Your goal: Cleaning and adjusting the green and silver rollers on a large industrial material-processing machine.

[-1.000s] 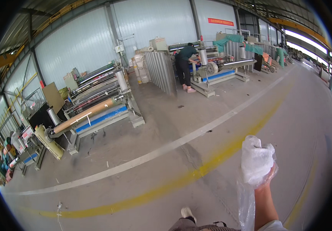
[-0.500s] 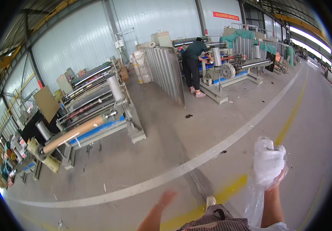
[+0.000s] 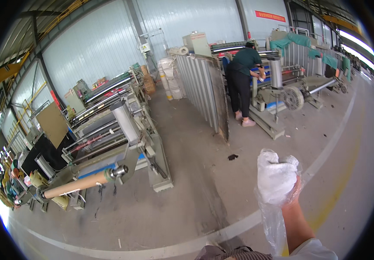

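One long brown cardboard tube (image 3: 76,185) is sitting on a shaft at the left, sticking out of a grey roll-winding machine (image 3: 122,143) standing on the concrete floor (image 3: 195,190). Further right, a ribbed metal partition (image 3: 202,93) is standing upright, and beyond it a person in a dark green top (image 3: 244,82) is bending over another machine (image 3: 282,95). Nearest the viewer, low on the right, the right hand (image 3: 288,193) is raised and closed around a crumpled white plastic bag (image 3: 275,177), whose clear tail is hanging beside the forearm. No left hand is showing.

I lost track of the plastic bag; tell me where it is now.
In the head view, lower right: the right hand grips the clear plastic bag, which hangs down the forearm, above the white floor line.
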{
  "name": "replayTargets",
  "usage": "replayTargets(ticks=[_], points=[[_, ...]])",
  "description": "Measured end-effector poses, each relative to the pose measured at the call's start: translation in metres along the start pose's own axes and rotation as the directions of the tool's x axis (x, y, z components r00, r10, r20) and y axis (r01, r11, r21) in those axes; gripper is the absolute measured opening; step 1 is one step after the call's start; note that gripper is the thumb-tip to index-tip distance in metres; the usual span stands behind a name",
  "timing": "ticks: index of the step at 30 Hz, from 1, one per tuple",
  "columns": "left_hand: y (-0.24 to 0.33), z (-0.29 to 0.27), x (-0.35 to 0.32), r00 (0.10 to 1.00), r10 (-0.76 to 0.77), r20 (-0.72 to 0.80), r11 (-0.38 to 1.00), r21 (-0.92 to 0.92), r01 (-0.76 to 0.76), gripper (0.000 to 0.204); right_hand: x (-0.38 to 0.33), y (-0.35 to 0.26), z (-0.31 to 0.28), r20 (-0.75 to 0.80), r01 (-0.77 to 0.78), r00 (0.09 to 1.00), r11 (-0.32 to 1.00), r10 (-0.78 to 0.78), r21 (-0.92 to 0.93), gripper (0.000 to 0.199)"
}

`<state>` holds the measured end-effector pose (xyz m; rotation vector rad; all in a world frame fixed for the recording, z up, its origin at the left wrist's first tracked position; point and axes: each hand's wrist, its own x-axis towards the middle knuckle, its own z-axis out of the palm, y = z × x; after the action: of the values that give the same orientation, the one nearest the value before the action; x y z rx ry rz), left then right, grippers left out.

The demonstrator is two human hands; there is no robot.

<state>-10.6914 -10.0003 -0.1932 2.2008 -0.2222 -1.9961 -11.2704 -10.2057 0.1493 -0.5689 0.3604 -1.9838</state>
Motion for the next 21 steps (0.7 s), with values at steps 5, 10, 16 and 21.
replayTargets(ticks=[5, 10, 16, 21], points=[[0.145, 0.052, 0.068, 0.999, 0.019, 0.037, 0.99, -0.138, -0.014, 0.047, 0.168, 0.083, -0.002, -0.057, -0.039, 0.998, 0.999, 0.038, -0.012, 0.058], [0.403, 0.113, 0.122, 0.944, 0.289, 0.161, 0.955, -0.113, -0.273, 0.051, 0.294, 0.122, -0.013, -0.048, 0.006, 0.999, 0.999, -0.008, -0.036, 0.057], [0.814, 0.215, 0.051, 0.653, 0.609, 0.451, 0.715, 0.044, -0.697, 0.041, 0.455, 0.16, -0.023, -0.096, 0.044, 0.995, 0.998, -0.041, 0.034, 0.047], [0.981, 0.258, 0.018, 0.573, 0.678, 0.46, 0.647, -0.005, -0.762, 0.05, 0.601, 0.224, -0.032, 0.162, -0.317, 0.947, 0.744, 0.276, 0.588, 0.031]])
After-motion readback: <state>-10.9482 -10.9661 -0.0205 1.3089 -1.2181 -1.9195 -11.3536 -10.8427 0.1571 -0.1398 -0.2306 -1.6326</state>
